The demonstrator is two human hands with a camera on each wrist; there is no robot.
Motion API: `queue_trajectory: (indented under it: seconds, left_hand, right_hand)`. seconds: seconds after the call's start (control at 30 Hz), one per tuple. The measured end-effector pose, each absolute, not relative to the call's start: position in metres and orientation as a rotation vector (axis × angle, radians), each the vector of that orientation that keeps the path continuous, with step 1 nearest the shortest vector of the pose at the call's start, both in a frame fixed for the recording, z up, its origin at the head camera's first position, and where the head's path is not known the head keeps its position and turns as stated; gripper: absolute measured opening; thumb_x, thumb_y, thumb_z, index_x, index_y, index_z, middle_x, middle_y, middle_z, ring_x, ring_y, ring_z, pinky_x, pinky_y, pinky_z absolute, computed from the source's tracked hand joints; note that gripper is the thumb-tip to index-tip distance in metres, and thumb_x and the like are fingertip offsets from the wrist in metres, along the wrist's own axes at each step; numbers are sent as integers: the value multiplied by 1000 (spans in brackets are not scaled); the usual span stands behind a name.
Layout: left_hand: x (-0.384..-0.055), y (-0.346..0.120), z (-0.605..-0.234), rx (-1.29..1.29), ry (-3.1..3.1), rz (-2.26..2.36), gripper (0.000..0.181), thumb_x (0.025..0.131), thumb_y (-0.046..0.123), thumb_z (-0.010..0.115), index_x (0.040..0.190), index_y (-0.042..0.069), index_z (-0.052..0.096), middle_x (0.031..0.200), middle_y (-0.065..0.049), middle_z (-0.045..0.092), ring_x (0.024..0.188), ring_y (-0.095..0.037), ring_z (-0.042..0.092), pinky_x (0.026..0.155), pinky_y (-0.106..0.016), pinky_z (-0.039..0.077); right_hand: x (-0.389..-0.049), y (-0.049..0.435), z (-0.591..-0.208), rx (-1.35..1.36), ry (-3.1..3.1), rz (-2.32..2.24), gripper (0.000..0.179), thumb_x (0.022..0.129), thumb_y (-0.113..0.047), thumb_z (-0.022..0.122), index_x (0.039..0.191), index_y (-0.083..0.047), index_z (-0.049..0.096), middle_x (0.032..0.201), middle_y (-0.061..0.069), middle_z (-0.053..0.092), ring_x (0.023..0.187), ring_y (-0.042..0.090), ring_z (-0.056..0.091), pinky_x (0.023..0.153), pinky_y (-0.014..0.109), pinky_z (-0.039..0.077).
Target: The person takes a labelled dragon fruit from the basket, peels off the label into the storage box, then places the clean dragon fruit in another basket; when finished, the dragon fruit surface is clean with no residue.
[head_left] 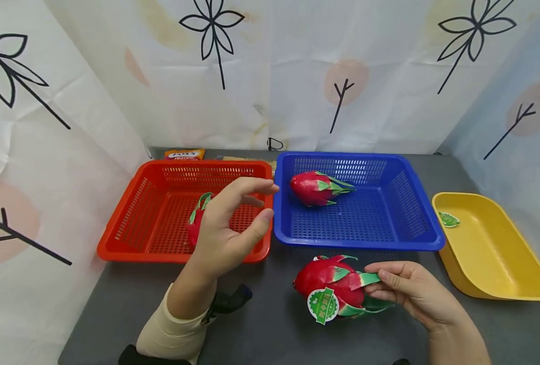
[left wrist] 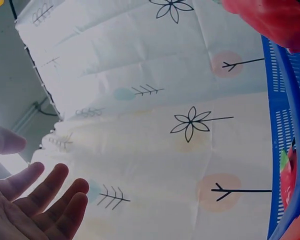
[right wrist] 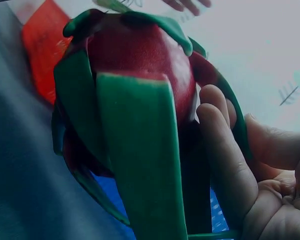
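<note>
My right hand [head_left: 411, 289] pinches a green leaf of a red dragon fruit [head_left: 329, 279] between thumb and fingers. A round green-and-white tag [head_left: 323, 305] hangs on that fruit, which is held in front of the blue basket [head_left: 358, 244]. Seen in the right wrist view, its broad green leaf [right wrist: 140, 150] fills the middle. Above the front right of the red basket [head_left: 138, 256], my left hand [head_left: 233, 223] is raised with thumb and fingers apart, holding nothing. Behind it a dragon fruit [head_left: 194, 228] in the red basket is partly hidden. Another dragon fruit [head_left: 315, 188] lies in the blue basket.
At the right stands a yellow tub [head_left: 493, 248] with a loose green-and-white tag [head_left: 449, 219] inside. Behind the red basket lies an orange snack packet [head_left: 184, 154]. A patterned white cloth [head_left: 288, 76] encloses the grey table [head_left: 128, 304] at the back and sides.
</note>
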State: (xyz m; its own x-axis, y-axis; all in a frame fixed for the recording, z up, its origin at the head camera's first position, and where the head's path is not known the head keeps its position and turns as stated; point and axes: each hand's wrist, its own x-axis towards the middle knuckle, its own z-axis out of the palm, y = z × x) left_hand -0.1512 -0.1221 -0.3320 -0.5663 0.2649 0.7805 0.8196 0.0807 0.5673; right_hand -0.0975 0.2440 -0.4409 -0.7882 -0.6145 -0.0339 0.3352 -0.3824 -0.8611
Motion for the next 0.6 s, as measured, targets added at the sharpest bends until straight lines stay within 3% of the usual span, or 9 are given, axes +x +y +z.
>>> queue_trajectory:
  seconds: [0.23,0.6]
  left_hand:
    - [-154,-111,-344,-1095,-1940,-1528,36,91,7,65,125,-2,64,121,-13,68,113,-25,66,84,-44,58]
    - [-160,-101,-358,-1128,-2081,-1531,36,92,8,67,128,4,64,122,-8,69,113,-20,64,86,-41,58]
  right_hand:
    - [-104,240,-457,-274,1272,-2148,36,109,1,40,126,-3,71,117,15,73,106,23,72,92,35,54]
    - [-118,244,-471,-145,1215,-2181,32,110,-4,42,123,-5,71,112,12,73,104,18,71,94,32,54]
